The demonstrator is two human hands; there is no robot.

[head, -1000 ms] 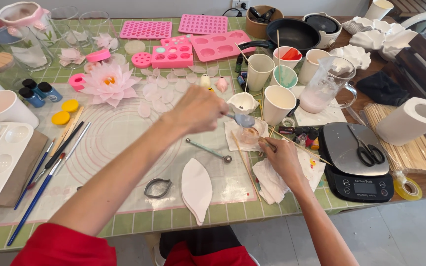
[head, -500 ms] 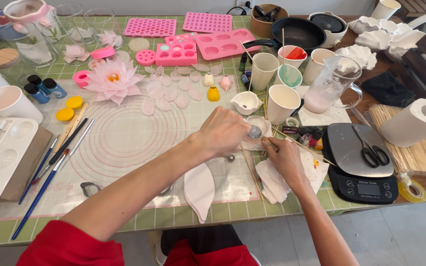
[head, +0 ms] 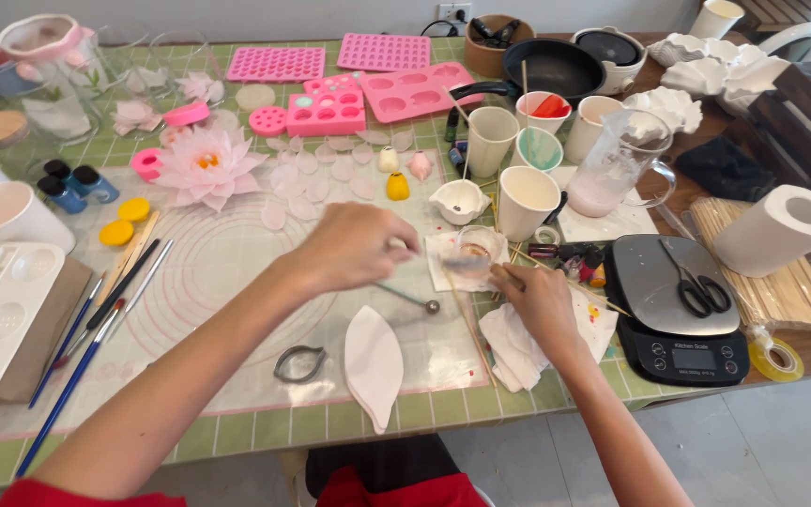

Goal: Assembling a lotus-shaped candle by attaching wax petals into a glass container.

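Since a second ago the left hand [head: 354,246] has drawn back from the small clear cup [head: 479,246] toward mid-mat, fingers pinched shut on a thin tool whose blurred tip [head: 462,264] still reaches the cup; what sort of tool, cannot tell. The earlier spoon-like end is no longer distinct. Reads as a dip or stir at the cup, the hand now pulling away with the tool. The right hand [head: 542,299] has stayed put, fingers closed on the cup's near side, steadying it on a white napkin [head: 443,268]. The cup sits just past the right fingertips, touching them, and right of the left fingertips. A ball tool [head: 410,298] lies loose on the mat [head: 227,282] below the left hand, near a white leaf shape [head: 374,361].
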